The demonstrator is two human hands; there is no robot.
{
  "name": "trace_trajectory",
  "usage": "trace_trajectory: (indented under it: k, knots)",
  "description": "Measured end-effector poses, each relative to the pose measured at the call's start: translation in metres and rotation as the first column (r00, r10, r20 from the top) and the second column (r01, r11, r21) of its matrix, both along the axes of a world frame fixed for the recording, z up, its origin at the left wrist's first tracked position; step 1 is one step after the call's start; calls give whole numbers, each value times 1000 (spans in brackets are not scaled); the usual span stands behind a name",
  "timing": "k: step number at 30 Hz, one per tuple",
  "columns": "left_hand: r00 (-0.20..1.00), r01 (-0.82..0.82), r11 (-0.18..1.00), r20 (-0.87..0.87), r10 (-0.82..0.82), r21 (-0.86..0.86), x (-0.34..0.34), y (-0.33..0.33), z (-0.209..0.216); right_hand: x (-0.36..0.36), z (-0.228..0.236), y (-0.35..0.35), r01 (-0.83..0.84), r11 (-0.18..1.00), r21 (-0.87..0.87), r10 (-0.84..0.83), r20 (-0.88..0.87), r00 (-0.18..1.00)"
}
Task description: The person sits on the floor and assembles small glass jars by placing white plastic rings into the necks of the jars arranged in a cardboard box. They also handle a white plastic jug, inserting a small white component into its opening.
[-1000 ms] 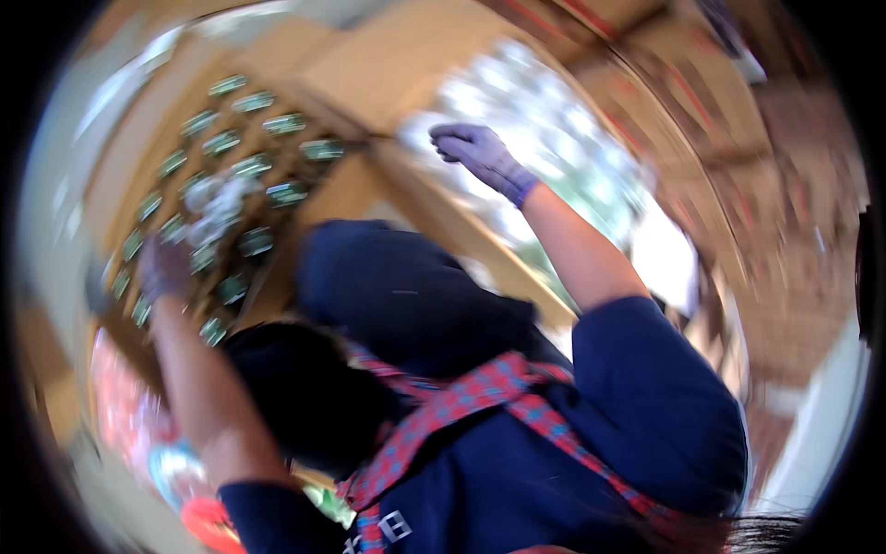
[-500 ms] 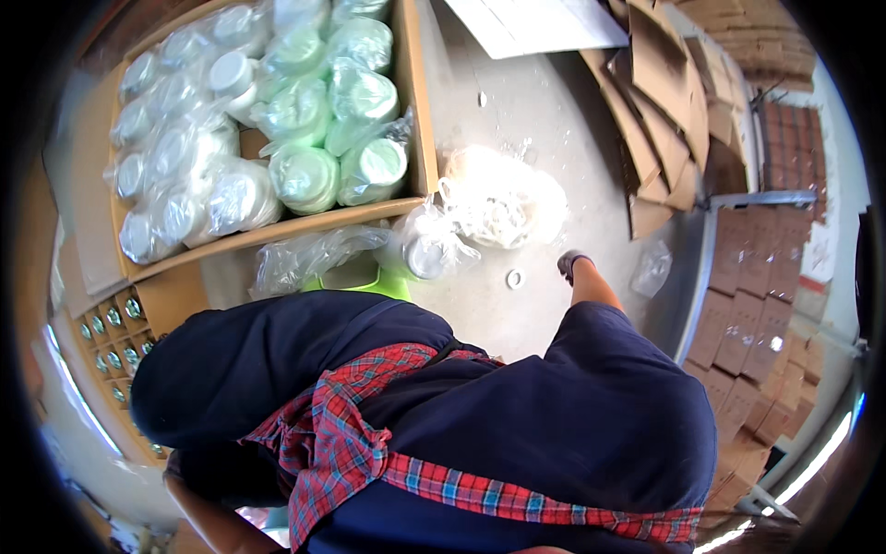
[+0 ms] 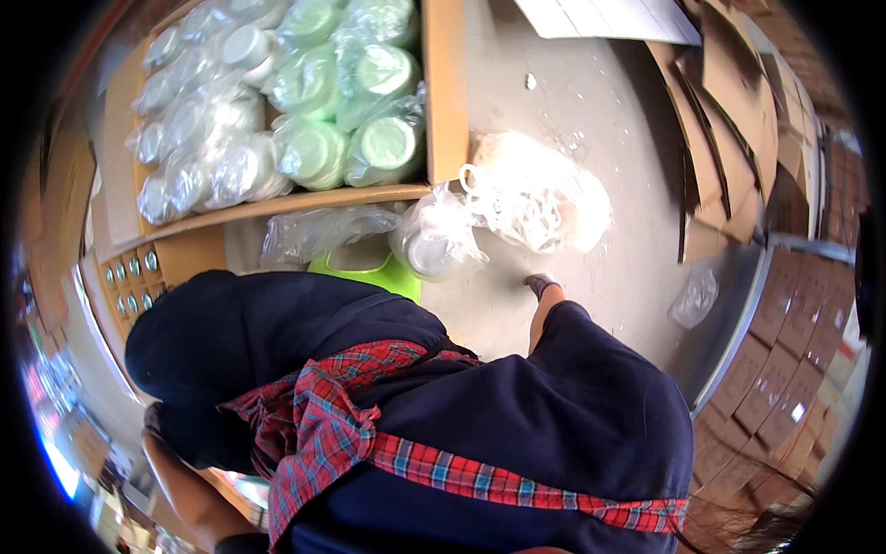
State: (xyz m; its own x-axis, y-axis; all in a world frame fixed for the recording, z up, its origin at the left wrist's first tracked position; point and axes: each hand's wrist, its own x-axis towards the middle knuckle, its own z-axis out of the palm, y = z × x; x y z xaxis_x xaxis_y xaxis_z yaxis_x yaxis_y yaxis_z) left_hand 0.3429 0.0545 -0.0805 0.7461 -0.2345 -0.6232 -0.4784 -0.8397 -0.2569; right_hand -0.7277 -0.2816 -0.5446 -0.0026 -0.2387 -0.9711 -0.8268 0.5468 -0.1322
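Observation:
My left hand [image 3: 152, 420] is at the lower left, beside my bent left knee [image 3: 180, 355] in dark blue trousers. Its fingers are mostly hidden behind the leg, so I cannot see whether it grips anything. The bare left forearm [image 3: 189, 489] runs up from the lower edge. No part of my right hand shows. A red plaid apron or shirt [image 3: 328, 406] is tied round my waist. Nearest to the left hand is a carton with dividers [image 3: 198, 254], holding several small jars or glasses with shiny tops [image 3: 134, 266].
A big open cardboard box [image 3: 449, 102] holds bagged stacks of white and pale green round lids [image 3: 388, 143]. By it are a green stool [image 3: 397, 277], a bagged stack [image 3: 429, 249] and a bag of white rings [image 3: 540, 198]. Flattened cardboard [image 3: 729, 120] and stacked cartons [image 3: 784, 369] stand right.
The view has shifted, so the box and floor items sit further right. My right foot has moved left, and the loose white ring on the floor no longer shows. More of the left forearm appears.

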Motion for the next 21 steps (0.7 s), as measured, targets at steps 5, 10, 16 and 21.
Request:
trace_trajectory:
  k: [5,10,16,21]
  knots:
    - [999,-28,999,-40,30,38,-4,45,12,29,-32,-21,-86,976,201,166,-421,892]
    - [1000,14,999,-12,-13,52,8,45,13,75,133,-88,30,932,-362,-292,-697,655]
    - [998,59,997,13,-59,44,22,22,-6,18,191,-135,23,972,-232,-97,-315,944]
    - [992,120,990,18,-122,76,11,48,-28,119,292,-194,-517,759,-395,441,-270,856]
